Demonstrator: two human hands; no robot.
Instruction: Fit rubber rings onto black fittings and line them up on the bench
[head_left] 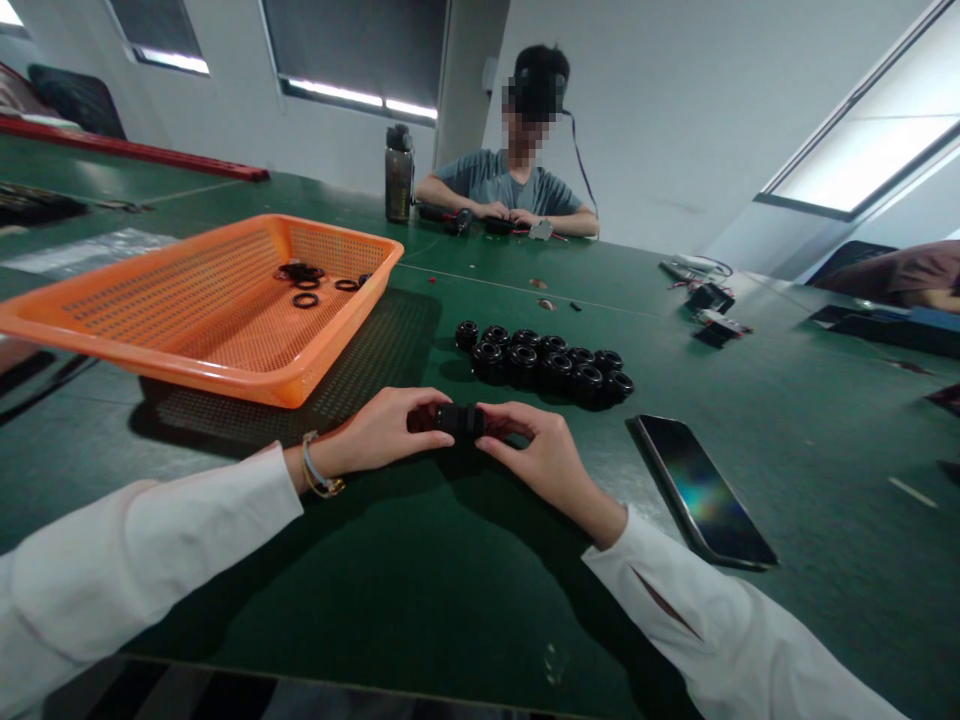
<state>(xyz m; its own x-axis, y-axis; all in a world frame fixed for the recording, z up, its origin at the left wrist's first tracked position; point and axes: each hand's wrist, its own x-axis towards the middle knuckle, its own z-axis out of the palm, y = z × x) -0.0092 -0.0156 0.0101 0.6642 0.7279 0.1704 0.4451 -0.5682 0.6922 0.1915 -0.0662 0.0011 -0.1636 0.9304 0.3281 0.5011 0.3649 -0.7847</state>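
Note:
Between my two hands is a small black cylindrical part (460, 421), lying on its side with ridged bands round it. My left hand (394, 428) pinches its left end between thumb and fingers. The right end is pinched the same way by my right hand (536, 445). Just beyond my hands, several black ring-topped cylindrical parts (555, 368) stand in rows on the green table (420, 590). To the left, an orange perforated basket (300, 385) holds several black rings (306, 300) near its far right corner.
A phone (705, 490) lies to the right of my right hand. Across the table sits a person (517, 185), hands at some dark items, beside a dark bottle (399, 175). Wired electronic parts (711, 305) lie at the far right. A red bar (150, 150) runs along the far left.

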